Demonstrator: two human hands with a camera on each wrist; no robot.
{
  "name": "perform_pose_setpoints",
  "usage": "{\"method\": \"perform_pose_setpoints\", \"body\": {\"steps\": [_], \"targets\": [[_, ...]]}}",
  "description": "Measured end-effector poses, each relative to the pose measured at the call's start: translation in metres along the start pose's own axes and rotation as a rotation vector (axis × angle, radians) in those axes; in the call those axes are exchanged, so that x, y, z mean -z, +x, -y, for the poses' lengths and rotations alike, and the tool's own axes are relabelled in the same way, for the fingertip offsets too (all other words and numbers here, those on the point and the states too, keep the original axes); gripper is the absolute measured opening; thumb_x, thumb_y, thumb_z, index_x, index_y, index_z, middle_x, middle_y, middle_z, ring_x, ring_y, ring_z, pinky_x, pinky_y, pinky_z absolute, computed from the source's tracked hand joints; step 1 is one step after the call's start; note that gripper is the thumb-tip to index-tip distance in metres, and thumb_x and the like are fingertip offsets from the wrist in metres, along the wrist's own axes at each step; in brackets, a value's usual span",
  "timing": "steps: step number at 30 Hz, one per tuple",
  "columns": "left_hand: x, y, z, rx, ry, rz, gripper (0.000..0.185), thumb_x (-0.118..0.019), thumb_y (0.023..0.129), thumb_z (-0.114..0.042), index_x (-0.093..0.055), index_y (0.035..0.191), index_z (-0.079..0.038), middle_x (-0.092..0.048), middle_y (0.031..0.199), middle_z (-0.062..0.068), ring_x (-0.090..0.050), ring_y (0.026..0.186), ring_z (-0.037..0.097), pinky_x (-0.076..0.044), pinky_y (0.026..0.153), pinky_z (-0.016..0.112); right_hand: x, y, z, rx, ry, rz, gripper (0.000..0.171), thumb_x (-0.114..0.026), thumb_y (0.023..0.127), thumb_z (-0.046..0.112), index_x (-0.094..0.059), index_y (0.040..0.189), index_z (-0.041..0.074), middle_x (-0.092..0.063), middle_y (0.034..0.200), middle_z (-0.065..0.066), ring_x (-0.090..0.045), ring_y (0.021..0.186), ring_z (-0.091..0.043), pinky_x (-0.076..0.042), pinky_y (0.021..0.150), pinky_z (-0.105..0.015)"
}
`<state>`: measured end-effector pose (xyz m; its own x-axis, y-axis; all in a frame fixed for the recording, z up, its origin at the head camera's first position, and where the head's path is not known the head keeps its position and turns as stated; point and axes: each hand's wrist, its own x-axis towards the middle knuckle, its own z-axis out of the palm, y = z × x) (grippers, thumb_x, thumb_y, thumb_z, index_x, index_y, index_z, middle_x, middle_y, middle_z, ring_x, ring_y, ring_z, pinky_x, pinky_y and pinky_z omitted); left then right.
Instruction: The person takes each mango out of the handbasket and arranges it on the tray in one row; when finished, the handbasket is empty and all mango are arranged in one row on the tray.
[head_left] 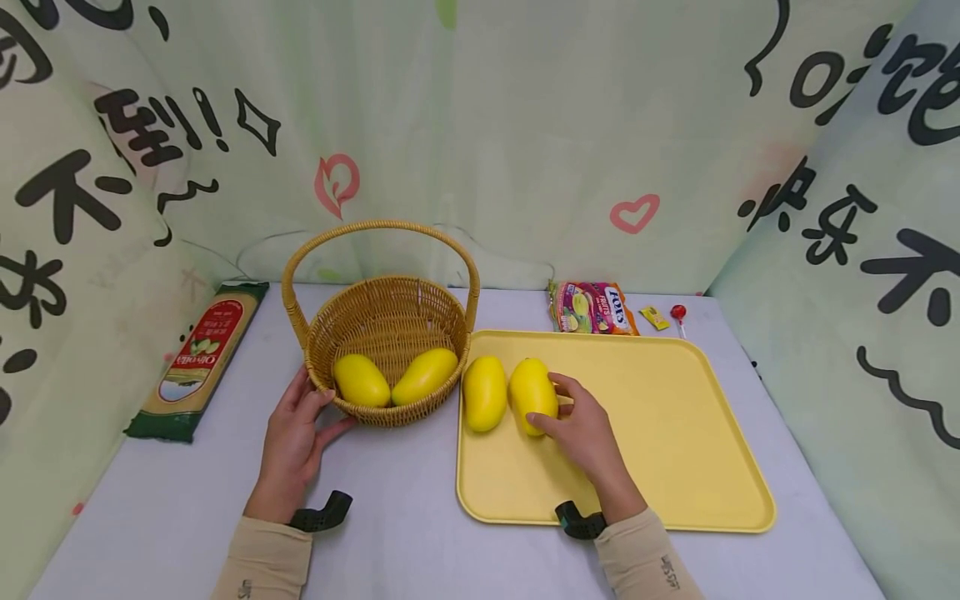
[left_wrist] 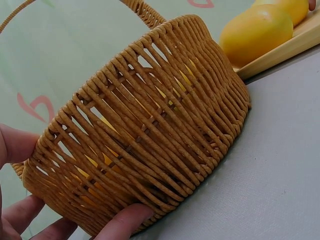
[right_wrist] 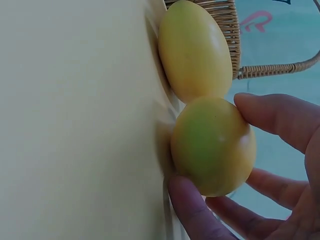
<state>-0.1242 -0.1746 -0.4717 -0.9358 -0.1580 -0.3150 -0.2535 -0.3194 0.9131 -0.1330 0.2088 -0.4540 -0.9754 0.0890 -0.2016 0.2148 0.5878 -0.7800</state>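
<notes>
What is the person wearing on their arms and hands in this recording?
Both hands, the left hand and the right hand, are bare, with no gloves. Each forearm is covered by a beige long sleeve with small dark lettering near the cuff. A black curved mount is strapped at each wrist.

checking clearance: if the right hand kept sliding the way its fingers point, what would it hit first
Likely the second yellow mango on the yellow plastic tray, beside the mango the right hand grips; the woven wicker basket sits beyond.
</notes>
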Motion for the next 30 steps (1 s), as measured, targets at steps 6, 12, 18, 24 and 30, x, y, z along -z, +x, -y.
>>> {"method": "perform_pose_setpoints", "body": {"steps": [6,12,18,24,30], "targets": [[0.000,0.001,-0.001,-0.003,0.003,-0.009,0.070,-0.051,0.108,-0.017,-0.024,0.167,-0.046,-0.022,0.176,-0.010,-0.037,0.153,0.021,-0.058,0.102,0.047,0.002,0.001,0.001,0.007,-0.007,0.007,0.078,-0.082,0.091,0.029,-0.045,0.159,0.016,-0.052,0.157,-0.017,-0.061,0.123,-0.035,-0.060,0.100,-0.046],[-0.001,0.002,-0.002,-0.011,0.007,-0.010,0.070,-0.051,0.109,-0.017,-0.024,0.167,-0.046,-0.022,0.177,-0.010,-0.037,0.154,0.022,-0.058,0.102,0.048,0.004,0.002,0.002,0.002,-0.032,0.012,0.078,-0.081,0.092,0.032,-0.044,0.159,0.016,-0.052,0.159,-0.017,-0.061,0.124,-0.035,-0.060,0.100,-0.047],[-0.001,0.002,-0.003,-0.013,0.000,-0.010,0.070,-0.050,0.109,-0.016,-0.023,0.167,-0.046,-0.021,0.177,-0.011,-0.036,0.154,0.021,-0.058,0.102,0.048,0.010,0.001,0.004,-0.019,-0.045,0.029,0.080,-0.080,0.093,0.035,-0.042,0.161,0.016,-0.048,0.162,-0.018,-0.060,0.130,-0.037,-0.058,0.105,-0.051],[-0.001,0.002,-0.003,-0.012,0.005,-0.011,0.071,-0.051,0.109,-0.017,-0.022,0.167,-0.045,-0.020,0.177,-0.011,-0.036,0.155,0.022,-0.057,0.103,0.048,0.019,-0.006,0.009,-0.012,-0.072,0.028,0.079,-0.077,0.094,0.037,-0.041,0.162,0.016,-0.044,0.164,-0.019,-0.053,0.141,-0.042,-0.053,0.111,-0.058],[-0.001,0.000,0.000,0.002,0.024,-0.016,0.072,-0.051,0.109,-0.017,-0.021,0.168,-0.045,-0.020,0.177,-0.010,-0.036,0.155,0.022,-0.057,0.103,0.049,0.031,-0.022,0.018,0.049,-0.099,-0.033,0.077,-0.076,0.095,0.034,-0.042,0.161,0.013,-0.039,0.166,-0.021,-0.044,0.148,-0.045,-0.052,0.111,-0.061]]}}
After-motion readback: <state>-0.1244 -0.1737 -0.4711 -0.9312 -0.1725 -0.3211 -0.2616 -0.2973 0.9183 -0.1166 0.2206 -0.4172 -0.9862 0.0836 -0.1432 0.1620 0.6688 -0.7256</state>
